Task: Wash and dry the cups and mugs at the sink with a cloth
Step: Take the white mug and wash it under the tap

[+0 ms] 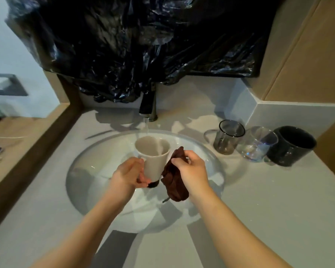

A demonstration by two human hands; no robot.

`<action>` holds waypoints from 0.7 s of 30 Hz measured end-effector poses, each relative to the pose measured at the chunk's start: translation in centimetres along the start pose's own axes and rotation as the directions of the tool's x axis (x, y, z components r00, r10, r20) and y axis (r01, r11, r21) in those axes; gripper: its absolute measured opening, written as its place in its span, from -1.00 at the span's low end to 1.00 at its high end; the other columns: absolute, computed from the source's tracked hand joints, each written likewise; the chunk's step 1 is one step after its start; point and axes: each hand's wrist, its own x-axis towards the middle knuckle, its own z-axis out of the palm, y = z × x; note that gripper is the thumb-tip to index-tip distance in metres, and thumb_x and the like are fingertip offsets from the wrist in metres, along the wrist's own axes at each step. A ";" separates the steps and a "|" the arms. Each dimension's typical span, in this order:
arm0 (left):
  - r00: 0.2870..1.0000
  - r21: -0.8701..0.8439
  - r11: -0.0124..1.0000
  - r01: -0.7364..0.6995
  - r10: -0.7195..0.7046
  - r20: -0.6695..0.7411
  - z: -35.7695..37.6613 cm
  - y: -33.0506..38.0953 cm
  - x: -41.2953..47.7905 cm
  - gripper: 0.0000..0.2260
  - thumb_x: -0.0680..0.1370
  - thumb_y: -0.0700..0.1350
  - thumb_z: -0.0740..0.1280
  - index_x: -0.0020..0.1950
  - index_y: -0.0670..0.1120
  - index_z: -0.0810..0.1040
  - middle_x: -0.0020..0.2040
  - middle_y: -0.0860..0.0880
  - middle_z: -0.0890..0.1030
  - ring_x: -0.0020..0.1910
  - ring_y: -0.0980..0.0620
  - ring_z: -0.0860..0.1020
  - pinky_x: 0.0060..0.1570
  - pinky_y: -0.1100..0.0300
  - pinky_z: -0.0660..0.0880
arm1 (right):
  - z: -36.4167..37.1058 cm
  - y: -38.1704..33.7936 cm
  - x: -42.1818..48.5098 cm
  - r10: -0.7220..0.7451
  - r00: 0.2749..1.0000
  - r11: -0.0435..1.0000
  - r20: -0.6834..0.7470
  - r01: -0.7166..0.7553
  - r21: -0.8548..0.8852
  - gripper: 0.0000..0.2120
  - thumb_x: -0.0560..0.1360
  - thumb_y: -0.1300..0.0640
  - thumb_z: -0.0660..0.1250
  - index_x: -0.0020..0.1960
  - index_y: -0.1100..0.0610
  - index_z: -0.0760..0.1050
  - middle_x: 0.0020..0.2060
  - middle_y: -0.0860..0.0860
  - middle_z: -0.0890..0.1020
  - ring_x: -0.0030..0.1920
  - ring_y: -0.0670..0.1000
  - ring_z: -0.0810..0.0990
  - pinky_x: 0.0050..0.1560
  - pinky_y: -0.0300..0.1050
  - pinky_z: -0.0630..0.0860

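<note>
My left hand (131, 172) grips a white mug (153, 157) by its handle side and holds it upright over the round sink (81, 171). Water runs from the dark tap (147, 105) into the mug's far rim. My right hand (191, 168) pinches a dark brown cloth (174, 182) that hangs bunched against the mug's right side. On the counter to the right stand a smoked glass cup (227, 137), a clear glass tumbler (258, 144) and a black mug (291, 146).
Crumpled black plastic sheeting (143, 45) covers the wall above the tap. A wooden ledge (27, 132) borders the grey counter (269, 200) on the left, and a tiled wall corner rises at the right behind the black mug.
</note>
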 end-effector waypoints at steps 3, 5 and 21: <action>0.996 0.015 0.997 0.077 -0.077 -0.042 -1.6 -1.2 2.1 -0.70 0.64 -0.14 0.16 -0.29 -0.15 0.39 -0.45 -0.07 0.48 -0.27 -0.12 0.58 -0.26 0.17 0.56 | 2.6 0.5 1.3 0.047 0.999 0.999 0.010 -0.047 -0.021 -0.95 0.46 0.23 0.30 -0.15 0.12 0.52 -0.28 0.03 0.61 -0.22 0.06 0.60 -0.16 -0.11 0.51; 0.981 0.012 0.985 0.172 -0.170 -0.092 -2.4 -2.0 4.0 -0.73 0.64 -0.16 0.18 -0.26 -0.11 0.43 -0.54 -0.01 0.50 -0.33 -0.10 0.58 -0.21 0.08 0.55 | 4.2 0.6 2.5 0.075 0.997 0.997 0.013 -0.075 -0.033 -0.91 0.46 0.23 0.31 -0.17 0.06 0.50 -0.25 0.04 0.61 -0.20 0.07 0.61 -0.17 -0.11 0.54; 0.972 0.168 0.970 0.174 -0.196 0.127 -1.6 -2.6 10.4 -0.70 0.65 -0.11 0.10 -0.28 -0.12 0.37 -0.35 -0.06 0.45 -0.25 -0.07 0.58 0.01 0.00 0.52 | 4.4 2.3 8.0 0.191 0.979 0.978 -0.077 -0.183 0.100 -0.95 0.48 0.30 0.26 -0.13 0.19 0.45 -0.30 0.22 0.60 -0.36 0.18 0.60 -0.36 -0.09 0.56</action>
